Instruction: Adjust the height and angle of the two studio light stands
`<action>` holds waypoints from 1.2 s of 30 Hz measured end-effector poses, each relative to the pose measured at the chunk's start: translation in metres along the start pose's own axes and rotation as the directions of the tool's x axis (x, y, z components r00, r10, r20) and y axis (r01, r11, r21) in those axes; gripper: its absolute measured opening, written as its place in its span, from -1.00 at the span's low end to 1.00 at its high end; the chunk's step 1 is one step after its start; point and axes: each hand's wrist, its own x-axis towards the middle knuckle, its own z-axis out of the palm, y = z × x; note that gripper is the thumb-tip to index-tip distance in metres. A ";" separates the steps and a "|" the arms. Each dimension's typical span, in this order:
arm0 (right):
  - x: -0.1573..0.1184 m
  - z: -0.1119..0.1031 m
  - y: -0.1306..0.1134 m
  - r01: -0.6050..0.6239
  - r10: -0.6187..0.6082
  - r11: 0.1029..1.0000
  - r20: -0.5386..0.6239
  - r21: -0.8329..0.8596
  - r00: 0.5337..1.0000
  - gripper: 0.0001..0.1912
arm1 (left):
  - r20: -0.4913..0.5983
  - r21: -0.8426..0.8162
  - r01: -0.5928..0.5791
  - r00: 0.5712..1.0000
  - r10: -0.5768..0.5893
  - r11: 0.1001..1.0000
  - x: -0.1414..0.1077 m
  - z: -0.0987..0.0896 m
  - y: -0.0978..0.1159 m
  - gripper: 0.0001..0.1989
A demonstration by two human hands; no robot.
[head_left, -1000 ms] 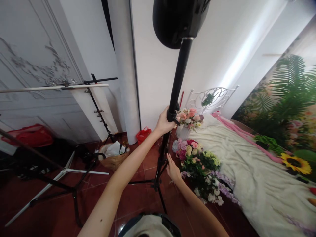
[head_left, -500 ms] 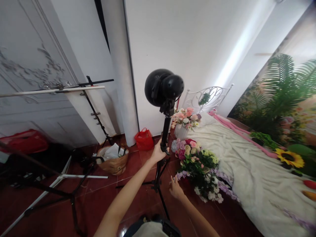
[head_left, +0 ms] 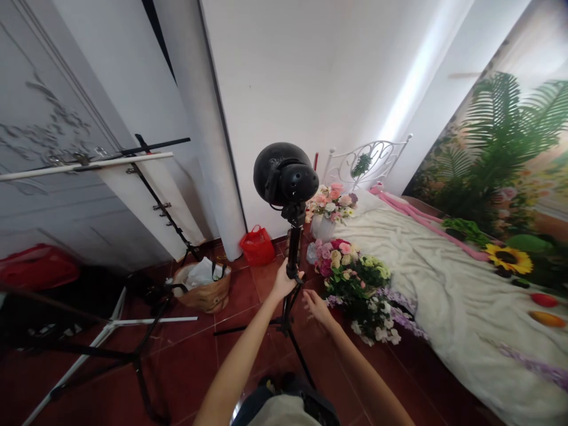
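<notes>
A black light stand (head_left: 293, 251) rises from the tiled floor in front of me on spread legs. At its top sits a black studio lamp (head_left: 284, 173) with a rounded hood. My left hand (head_left: 284, 282) is wrapped round the stand's pole, just under a clamp collar. Beside the pole, to its right, my right hand (head_left: 316, 307) hovers with loosely curled, separated fingers and nothing in them. It is close to the stand but appears apart from it. Just past that hand stands a bunch of artificial flowers (head_left: 350, 278).
Left are a wicker basket (head_left: 208, 296), a red bag (head_left: 257, 245), white stand legs (head_left: 110, 325) and a backdrop frame (head_left: 146, 155). On the right is a bed with a cream blanket (head_left: 448, 284), a sunflower (head_left: 509, 258) and a white headboard (head_left: 368, 160). A flower vase (head_left: 323, 228) stands beside it.
The lamp appears lower and slightly left in view, its head turned a little. My right hand has risen closer to the pole. My left hand keeps its hold; the view has shifted slightly.
</notes>
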 end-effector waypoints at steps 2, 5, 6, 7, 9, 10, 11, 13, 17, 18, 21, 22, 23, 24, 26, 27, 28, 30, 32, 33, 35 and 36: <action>0.009 -0.012 -0.016 -0.002 0.004 0.995 -0.025 0.101 1.000 -0.51 | -0.038 -0.022 -0.008 0.999 0.007 1.000 -0.002 0.003 -0.004 -0.66; 0.015 -0.025 -0.031 0.042 -0.037 0.989 -0.039 0.145 0.999 -0.54 | -0.062 -0.024 -0.029 0.998 0.028 0.999 -0.003 0.006 -0.008 -0.70; 0.015 -0.027 -0.034 0.062 -0.058 0.988 -0.036 0.142 0.998 -0.55 | -0.059 -0.023 -0.036 0.998 0.034 0.999 -0.003 0.006 -0.009 -0.71; 0.014 -0.028 -0.035 0.081 -0.078 0.987 -0.032 0.139 0.996 -0.54 | -0.050 -0.024 -0.041 0.998 0.040 0.999 -0.003 0.005 -0.010 -0.71; 0.012 -0.026 -0.035 0.108 -0.105 0.984 -0.031 0.145 0.994 -0.52 | -0.032 -0.029 -0.056 0.998 0.055 0.998 -0.002 0.004 -0.012 -0.71; 0.011 -0.025 -0.034 0.116 -0.112 0.980 -0.036 0.163 0.993 -0.50 | -0.028 -0.029 -0.067 0.997 0.066 0.997 -0.002 0.003 -0.012 -0.71; 0.011 -0.023 -0.033 0.121 -0.114 0.974 -0.047 0.192 0.992 -0.48 | -0.029 -0.027 -0.080 0.996 0.080 0.996 -0.002 0.003 -0.013 -0.72; 0.012 -0.020 -0.030 0.120 -0.102 0.953 -0.077 0.278 0.992 -0.45 | -0.045 -0.015 -0.111 0.993 0.110 0.994 -0.001 0.003 -0.015 -0.74; 0.017 -0.016 -0.027 0.075 -0.020 0.887 -0.124 0.457 0.992 -0.39 | -0.068 0.005 -0.135 0.988 0.135 0.991 0.000 0.004 -0.018 -0.77; 0.019 -0.015 -0.028 0.061 0.000 0.867 -0.122 0.494 0.993 -0.37 | -0.068 0.004 -0.137 0.988 0.137 0.991 0.000 0.005 -0.019 -0.76; 0.021 -0.014 -0.030 0.015 0.052 0.803 -0.095 0.595 0.994 -0.37 | -0.067 0.001 -0.146 0.987 0.146 0.989 0.001 0.005 -0.022 -0.75; 0.022 -0.014 -0.030 -0.005 0.068 0.781 -0.077 0.624 0.995 -0.38 | -0.068 0.003 -0.149 0.987 0.149 0.989 0.001 0.005 -0.022 -0.76; 0.023 -0.014 -0.031 -0.031 0.087 0.760 -0.055 0.649 0.995 -0.39 | -0.069 0.006 -0.151 0.986 0.151 0.988 0.001 0.005 -0.023 -0.76; 0.023 -0.014 -0.031 -0.059 0.104 0.743 -0.028 0.667 0.994 -0.40 | -0.072 0.008 -0.153 0.986 0.153 0.988 0.001 0.006 -0.023 -0.76; 0.026 -0.014 -0.032 -0.102 0.127 0.728 0.013 0.678 0.992 -0.41 | -0.080 0.008 -0.157 0.984 0.157 0.988 0.001 0.006 -0.024 -0.76; 0.027 -0.014 -0.032 -0.112 0.130 0.733 0.024 0.671 0.991 -0.42 | -0.084 0.007 -0.159 0.984 0.159 0.987 0.001 0.006 -0.024 -0.76; 0.029 -0.014 -0.032 -0.114 0.127 0.746 0.028 0.656 0.991 -0.42 | -0.088 0.004 -0.159 0.983 0.159 0.987 0.001 0.007 -0.024 -0.76; 0.031 -0.015 -0.033 -0.114 0.108 0.783 0.048 0.612 0.993 -0.41 | -0.092 -0.002 -0.157 0.983 0.157 0.988 0.001 0.007 -0.023 -0.76; 0.032 -0.016 -0.035 -0.145 0.107 0.794 0.099 0.590 0.989 -0.41 | -0.087 -0.001 -0.158 0.984 0.158 0.987 0.000 0.007 -0.023 -0.77; 0.032 -0.016 -0.037 -0.175 0.120 0.781 0.130 0.600 0.984 -0.43 | -0.083 0.000 -0.160 0.984 0.159 0.987 0.000 0.007 -0.023 -0.77; 0.031 -0.018 -0.043 -0.243 0.153 0.714 0.192 0.657 0.969 -0.47 | -0.084 0.003 -0.163 0.983 0.163 0.987 -0.001 0.007 -0.023 -0.76; 0.030 -0.020 -0.046 -0.278 0.167 0.661 0.224 0.697 0.960 -0.49 | -0.085 0.004 -0.163 0.983 0.163 0.987 -0.001 0.007 -0.023 -0.76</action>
